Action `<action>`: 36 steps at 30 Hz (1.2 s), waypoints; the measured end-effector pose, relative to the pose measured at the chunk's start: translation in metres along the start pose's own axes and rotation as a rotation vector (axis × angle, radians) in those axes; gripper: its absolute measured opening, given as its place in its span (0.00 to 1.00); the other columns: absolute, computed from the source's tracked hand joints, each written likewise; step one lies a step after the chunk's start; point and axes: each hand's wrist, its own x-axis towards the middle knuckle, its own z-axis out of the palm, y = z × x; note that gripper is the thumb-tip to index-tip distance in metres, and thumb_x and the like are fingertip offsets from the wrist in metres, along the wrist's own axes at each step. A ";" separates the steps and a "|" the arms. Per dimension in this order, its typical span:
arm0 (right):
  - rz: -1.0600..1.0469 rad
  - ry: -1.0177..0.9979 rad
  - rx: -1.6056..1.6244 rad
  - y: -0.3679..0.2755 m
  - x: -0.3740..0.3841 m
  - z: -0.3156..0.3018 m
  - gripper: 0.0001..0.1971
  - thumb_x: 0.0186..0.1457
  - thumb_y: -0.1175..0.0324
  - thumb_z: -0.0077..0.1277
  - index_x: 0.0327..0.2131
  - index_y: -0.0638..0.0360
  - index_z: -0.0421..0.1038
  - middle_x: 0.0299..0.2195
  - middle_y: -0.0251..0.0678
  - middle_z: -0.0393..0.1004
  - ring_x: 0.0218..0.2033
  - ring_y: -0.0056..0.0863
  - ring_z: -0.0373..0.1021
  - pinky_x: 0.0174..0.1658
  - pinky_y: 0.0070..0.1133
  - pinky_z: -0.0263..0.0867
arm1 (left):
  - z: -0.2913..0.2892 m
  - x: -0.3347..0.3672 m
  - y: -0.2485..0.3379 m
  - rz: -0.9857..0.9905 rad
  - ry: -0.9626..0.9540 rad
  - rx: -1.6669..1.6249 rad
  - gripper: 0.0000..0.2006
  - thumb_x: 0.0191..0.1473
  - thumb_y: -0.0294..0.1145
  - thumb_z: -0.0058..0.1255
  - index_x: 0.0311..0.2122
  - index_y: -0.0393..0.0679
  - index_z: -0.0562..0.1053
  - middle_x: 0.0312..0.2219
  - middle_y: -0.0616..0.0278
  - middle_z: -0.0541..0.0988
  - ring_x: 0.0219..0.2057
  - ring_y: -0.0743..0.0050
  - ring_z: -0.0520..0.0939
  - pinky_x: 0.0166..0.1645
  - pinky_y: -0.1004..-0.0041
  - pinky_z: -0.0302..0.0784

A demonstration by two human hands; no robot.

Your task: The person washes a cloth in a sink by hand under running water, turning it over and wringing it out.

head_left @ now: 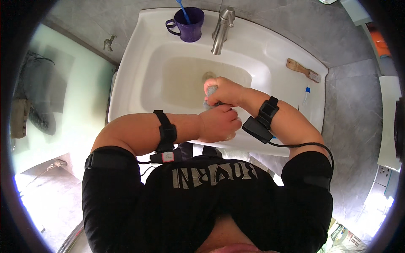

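Over the near part of a white washbasin (126, 90), my two hands are close together on a small piece of grey cloth (212, 90). Its kind cannot be made out, since most of it is hidden by my fingers. My right hand (225, 90) is closed round the cloth on the far side. Nearer to me, my left hand (220, 123) is curled into a fist against it, with a bit of grey showing beside the knuckles. Cloudy water (181, 80) stands in the bowl beyond them.
A metal faucet (221, 31) rises at the back rim, beside a purple mug (190, 29) holding a blue toothbrush (184, 12). A wooden brush (301, 68) and a small blue-capped tube (306, 95) lie on the right ledge. Black straps with cabled boxes circle both forearms.
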 end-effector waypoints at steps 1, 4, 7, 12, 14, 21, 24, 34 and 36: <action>0.004 -0.003 0.006 0.001 0.000 0.002 0.11 0.34 0.76 0.52 0.27 0.57 0.65 0.24 0.35 0.67 0.28 0.24 0.67 0.24 0.22 0.61 | -0.002 0.003 0.001 0.032 -0.142 0.028 0.08 0.36 0.34 0.48 0.23 0.41 0.71 0.27 0.59 0.71 0.33 0.62 0.71 0.44 0.64 0.64; -0.046 0.055 -0.184 0.000 -0.004 0.007 0.11 0.32 0.74 0.54 0.25 0.58 0.65 0.22 0.34 0.67 0.26 0.24 0.65 0.25 0.23 0.61 | 0.002 0.008 0.004 0.078 -0.315 0.076 0.07 0.36 0.34 0.47 0.19 0.42 0.72 0.25 0.59 0.72 0.32 0.61 0.72 0.43 0.63 0.64; -0.145 0.054 -0.293 0.000 -0.005 0.011 0.11 0.31 0.73 0.55 0.24 0.60 0.65 0.21 0.34 0.66 0.24 0.25 0.64 0.27 0.25 0.61 | 0.008 0.017 0.009 0.039 -0.426 0.092 0.06 0.36 0.33 0.48 0.19 0.43 0.72 0.25 0.58 0.73 0.33 0.59 0.73 0.43 0.62 0.65; -0.172 0.046 -0.514 0.001 -0.005 0.017 0.08 0.30 0.76 0.50 0.22 0.60 0.65 0.21 0.40 0.68 0.23 0.33 0.65 0.27 0.28 0.61 | 0.006 0.034 0.012 -0.420 -0.679 -0.233 0.07 0.37 0.30 0.49 0.24 0.41 0.73 0.28 0.52 0.75 0.37 0.56 0.76 0.44 0.63 0.68; -0.187 0.051 -0.539 0.000 -0.005 0.021 0.08 0.31 0.76 0.49 0.22 0.60 0.65 0.21 0.41 0.68 0.24 0.35 0.65 0.27 0.28 0.61 | 0.018 0.029 0.008 -0.320 -0.735 -0.256 0.21 0.30 0.27 0.56 0.36 0.31 0.70 0.34 0.44 0.73 0.42 0.51 0.74 0.46 0.59 0.68; -0.171 0.058 -0.626 0.003 -0.008 0.023 0.05 0.32 0.77 0.47 0.20 0.59 0.65 0.19 0.43 0.68 0.25 0.39 0.66 0.28 0.31 0.60 | 0.052 0.028 0.000 -0.114 -0.771 -0.070 0.14 0.46 0.32 0.45 0.41 0.43 0.69 0.35 0.56 0.75 0.42 0.61 0.75 0.47 0.66 0.68; -0.193 0.078 -0.671 0.004 -0.006 0.028 0.04 0.32 0.77 0.45 0.19 0.60 0.64 0.19 0.42 0.68 0.25 0.40 0.65 0.27 0.32 0.59 | 0.066 0.028 -0.003 -0.254 -0.868 -0.142 0.16 0.48 0.32 0.43 0.44 0.44 0.66 0.41 0.58 0.73 0.44 0.66 0.73 0.47 0.67 0.68; -0.221 0.152 -0.208 0.018 -0.010 -0.006 0.12 0.36 0.73 0.53 0.31 0.55 0.69 0.25 0.35 0.70 0.25 0.27 0.66 0.28 0.26 0.62 | -0.040 0.054 0.005 -0.148 -0.865 -0.020 0.03 0.37 0.31 0.50 0.23 0.47 0.72 0.37 0.53 0.72 0.42 0.64 0.74 0.43 0.62 0.68; -0.117 0.136 0.468 0.012 -0.010 -0.011 0.17 0.40 0.62 0.57 0.35 0.52 0.66 0.26 0.32 0.69 0.24 0.28 0.67 0.28 0.27 0.64 | -0.057 0.030 -0.006 0.016 -0.482 0.004 0.04 0.32 0.26 0.51 0.20 0.47 0.72 0.34 0.53 0.73 0.39 0.59 0.74 0.42 0.58 0.68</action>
